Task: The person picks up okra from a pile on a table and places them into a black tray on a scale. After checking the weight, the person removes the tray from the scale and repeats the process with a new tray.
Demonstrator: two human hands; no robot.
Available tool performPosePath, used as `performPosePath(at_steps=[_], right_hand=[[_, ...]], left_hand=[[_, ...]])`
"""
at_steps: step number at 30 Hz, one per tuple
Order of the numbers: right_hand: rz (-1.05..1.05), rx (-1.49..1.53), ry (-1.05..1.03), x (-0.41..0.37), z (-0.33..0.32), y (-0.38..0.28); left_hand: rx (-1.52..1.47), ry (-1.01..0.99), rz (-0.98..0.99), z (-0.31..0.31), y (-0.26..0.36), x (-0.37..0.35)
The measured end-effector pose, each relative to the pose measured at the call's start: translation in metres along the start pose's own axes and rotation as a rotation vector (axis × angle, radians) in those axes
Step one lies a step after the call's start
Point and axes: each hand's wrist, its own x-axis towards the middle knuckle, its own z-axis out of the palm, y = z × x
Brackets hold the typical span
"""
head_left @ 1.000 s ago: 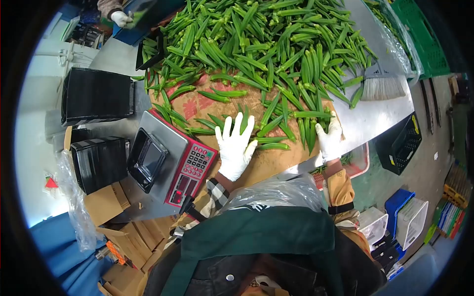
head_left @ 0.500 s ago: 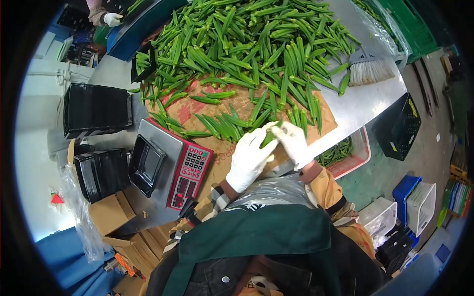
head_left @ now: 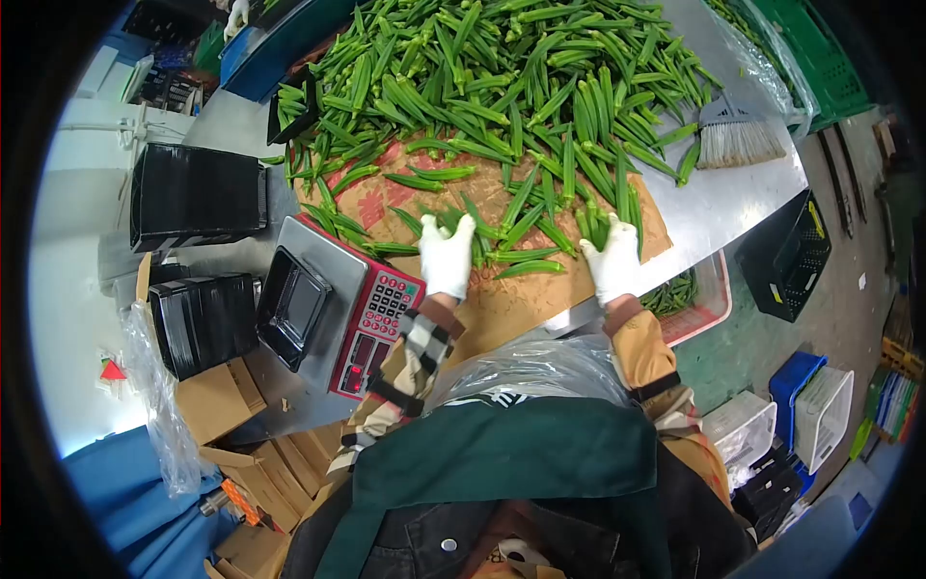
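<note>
Both my hands wear white gloves and work at the near edge of a big okra heap (head_left: 521, 77). My left hand (head_left: 447, 259) has its thumb and fingers apart around the ends of some okra pods (head_left: 440, 218), which look blurred. Farther right, my right hand (head_left: 615, 261) is also open, its thumb and fingers spread beside okra pods (head_left: 597, 228) at the cardboard's right side. Between the hands, loose okra (head_left: 529, 269) lies on the brown cardboard sheet (head_left: 516, 307). Whether either hand grips a pod firmly is hard to see.
Left of my hands, a red-edged scale (head_left: 383, 301) carries a black tray (head_left: 294, 307). Stacked black trays (head_left: 198, 197) stand beyond it. A brush head (head_left: 741, 140) lies at the table's right. Below that edge is a red-and-white crate (head_left: 716, 307). Another person's gloved hand (head_left: 237, 17) shows top left.
My hands were together over a pod at the cardboard's near edge. They have moved apart, left hand to the left and right hand to the right. A pod now lies between them.
</note>
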Motion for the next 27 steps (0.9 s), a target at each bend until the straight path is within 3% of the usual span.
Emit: performPosePath(at_steps=[2,3,4,10,11,15,18,19,22,23,27], right_hand=[[-0.027,-0.007,-0.075,-0.001,0.008,-0.011],[0.012,-0.009,-0.126,0.005,0.005,-0.019],[0.043,0.01,-0.184,0.009,0.0,-0.018],[0.152,0.142,-0.366,0.012,-0.054,-0.008],[0.093,0.178,-0.297,0.009,-0.052,0.007],[0.214,0.591,-0.146,0.028,-0.064,0.031],[0.249,0.467,-0.034,0.057,-0.058,0.034],[0.118,0.397,0.04,0.064,-0.036,0.049],[0.103,-0.117,0.079,0.071,-0.018,0.031],[0.099,-0.005,0.12,0.075,-0.016,0.032],[0.245,0.014,-0.082,0.087,-0.034,0.031]], left_hand=[[0.29,-0.059,0.09,0.009,0.058,-0.016],[0.569,0.038,0.18,0.028,0.073,-0.022],[0.568,-0.045,0.1,0.028,0.085,-0.022],[0.826,-0.163,0.406,0.017,0.055,-0.025],[0.809,-0.196,0.428,0.008,0.052,-0.024],[0.763,-0.248,0.468,-0.015,0.04,-0.014],[0.806,-0.27,0.362,-0.021,0.059,-0.018],[0.828,-0.289,0.324,-0.021,0.067,-0.02],[0.84,-0.288,0.382,-0.015,0.061,-0.02],[0.836,-0.281,0.428,-0.013,0.057,-0.021],[1.049,-0.305,0.588,0.007,0.048,-0.027]])
